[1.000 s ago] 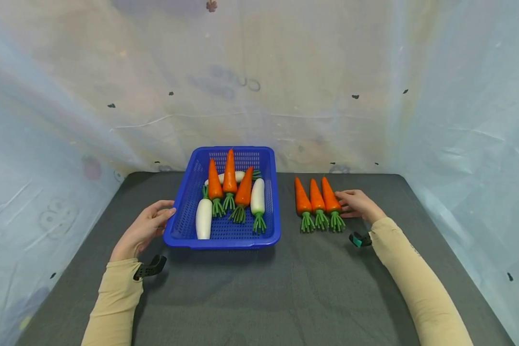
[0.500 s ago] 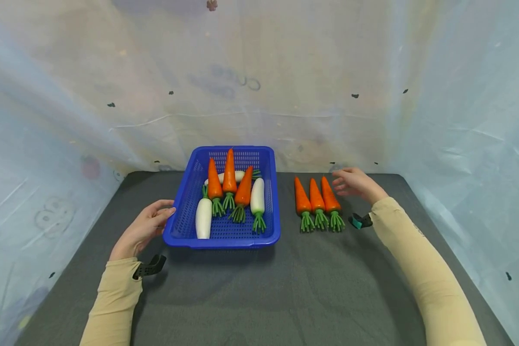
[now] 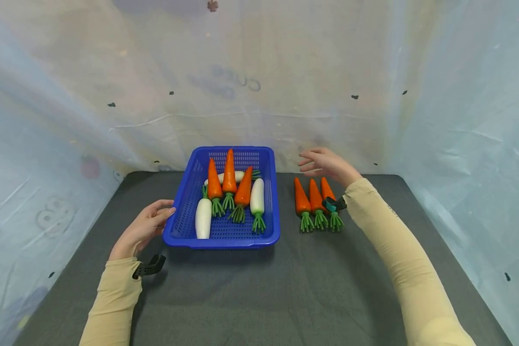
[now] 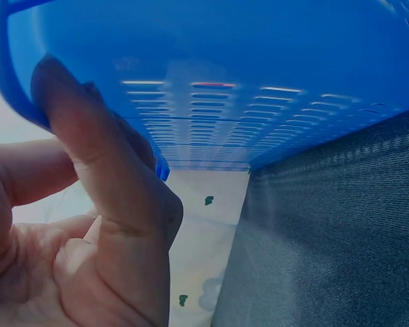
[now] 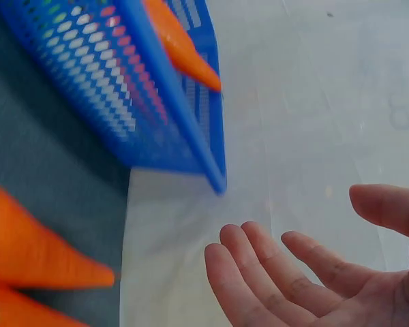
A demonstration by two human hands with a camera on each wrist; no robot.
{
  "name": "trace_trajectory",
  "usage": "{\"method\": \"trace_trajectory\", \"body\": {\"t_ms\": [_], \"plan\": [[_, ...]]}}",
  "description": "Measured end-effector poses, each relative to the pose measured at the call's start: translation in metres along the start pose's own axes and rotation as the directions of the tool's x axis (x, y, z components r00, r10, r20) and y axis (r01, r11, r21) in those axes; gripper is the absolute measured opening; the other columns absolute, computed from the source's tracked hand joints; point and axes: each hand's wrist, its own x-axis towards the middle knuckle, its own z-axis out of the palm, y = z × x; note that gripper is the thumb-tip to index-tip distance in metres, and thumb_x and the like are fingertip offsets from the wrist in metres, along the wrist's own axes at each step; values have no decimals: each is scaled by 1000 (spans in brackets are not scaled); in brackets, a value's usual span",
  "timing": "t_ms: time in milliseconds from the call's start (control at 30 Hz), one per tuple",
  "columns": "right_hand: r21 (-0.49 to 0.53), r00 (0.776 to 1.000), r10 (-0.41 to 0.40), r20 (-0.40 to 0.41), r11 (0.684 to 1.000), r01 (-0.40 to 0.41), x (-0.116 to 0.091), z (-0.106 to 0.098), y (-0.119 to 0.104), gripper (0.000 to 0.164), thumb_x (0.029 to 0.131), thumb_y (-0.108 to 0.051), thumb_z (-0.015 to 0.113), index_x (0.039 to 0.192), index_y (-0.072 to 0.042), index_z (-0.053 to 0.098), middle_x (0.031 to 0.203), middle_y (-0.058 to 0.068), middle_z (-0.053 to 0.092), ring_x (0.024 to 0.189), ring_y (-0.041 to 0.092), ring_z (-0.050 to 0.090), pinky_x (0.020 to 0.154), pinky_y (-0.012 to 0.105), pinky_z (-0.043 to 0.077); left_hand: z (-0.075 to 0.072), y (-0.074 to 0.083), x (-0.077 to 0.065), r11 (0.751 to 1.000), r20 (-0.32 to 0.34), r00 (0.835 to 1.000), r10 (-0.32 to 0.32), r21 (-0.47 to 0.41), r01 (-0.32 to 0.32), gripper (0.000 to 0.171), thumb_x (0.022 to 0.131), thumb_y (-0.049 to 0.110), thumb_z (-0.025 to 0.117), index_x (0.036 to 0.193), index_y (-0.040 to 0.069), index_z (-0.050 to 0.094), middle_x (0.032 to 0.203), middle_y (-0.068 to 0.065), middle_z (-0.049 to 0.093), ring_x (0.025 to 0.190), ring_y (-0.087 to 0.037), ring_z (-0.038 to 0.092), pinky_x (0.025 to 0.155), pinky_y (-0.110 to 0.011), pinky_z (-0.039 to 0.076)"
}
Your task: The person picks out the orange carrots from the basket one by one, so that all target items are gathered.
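Blue basket (image 3: 222,243): one, slotted, on the back part of the dark grey counter (image 3: 225,298), left of centre. Contents: three carrots (image 3: 229,178), leaves toward the front; three white radishes (image 3: 257,196), one along the left side with leaves away, one along the right with leaves toward the front, one crosswise behind the carrots.
Loose carrots (image 3: 302,198): three, side by side on the counter, right of the basket and apart from it, leaves toward the front; the rightmost partly hidden by a wrist strap (image 3: 335,204).
Left hand (image 3: 144,228): grip clamped on the basket's left rim, thumb and fingers pinching.
Right hand (image 3: 326,165): grip apart, fingers spread and holding nothing, raised beyond the loose carrots' tips.
Backdrop: pale sheet (image 3: 242,72), printed.
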Motion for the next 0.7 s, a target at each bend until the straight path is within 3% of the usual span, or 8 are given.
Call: {"method": "trace_trajectory", "body": {"t_ms": [267,700], "plan": [[-3,996,-65,53,998,66,18,35,-16,56,102,-30,46,147,0,28,136,26,46,122,39,48,100,47,39,-1,-3,2,1000,24,1000,9,-30,-8,58,102,30,48,146,1,23,108,-10,65,85,-18,67,73,-36,54],[34,985,-57,165,998,52,45,97,-17,50,101,-26,49,142,1,37,137,27,44,126,41,44,102,49,35,1,-1,0,999,14,1000,18,-32,-17,57,101,31,49,144,2,26,108,-11,65,84,-19,67,71,-35,54]]}}
